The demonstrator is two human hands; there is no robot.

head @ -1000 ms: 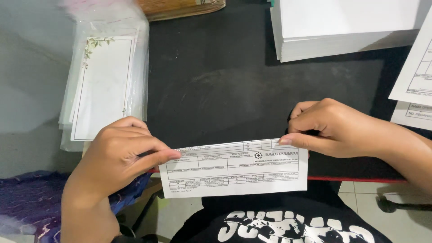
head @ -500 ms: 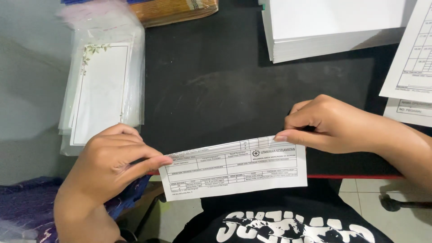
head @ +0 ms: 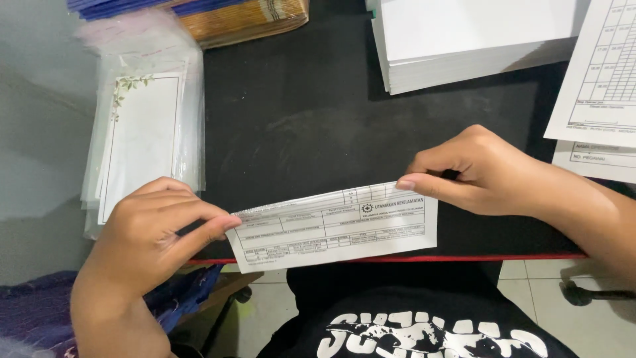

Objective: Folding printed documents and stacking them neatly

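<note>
A folded white printed form [head: 334, 229] lies across the near edge of the black table [head: 298, 126], its lower part hanging past the red edge strip. My left hand [head: 149, 235] pinches its left end between thumb and forefinger. My right hand [head: 477, 172] pinches the upper right corner along the fold. The sheet is stretched flat between both hands.
A stack of clear sleeves with floral-bordered white cards [head: 142, 139] lies at the left. A thick ream of white paper [head: 477, 40] sits at the back right. Printed sheets [head: 599, 86] lie at the right edge. Brown and blue bundles [head: 238, 20] are at the back.
The view shifted slightly. Both hands kept their grip on the form, and the left end sank a little, so the sheet now tilts.
</note>
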